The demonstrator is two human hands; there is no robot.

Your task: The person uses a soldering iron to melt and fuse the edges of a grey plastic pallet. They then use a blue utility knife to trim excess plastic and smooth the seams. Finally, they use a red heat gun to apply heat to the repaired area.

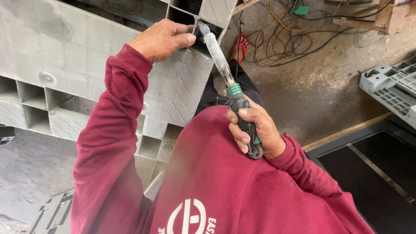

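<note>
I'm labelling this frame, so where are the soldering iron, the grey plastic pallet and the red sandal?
soldering iron [216, 54], head view, on its grey metal barrel.
grey plastic pallet [65, 47], head view, on its flat upper panel.
red sandal [242, 43], head view, on its strap, over the foot.

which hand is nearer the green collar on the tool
Right. The right hand grips the handle just below the green collar; the left hand is up on the grey pallet, near the tool's tip.

The left arm, in a dark red sleeve, is reaching far up and bending at the wrist, its hand [162, 40] curling with fingers pinching together. The right hand [255, 132] is sitting nearer, close to the chest, fingers wrapping tightly in a fist, thumb pressing on top.
</note>
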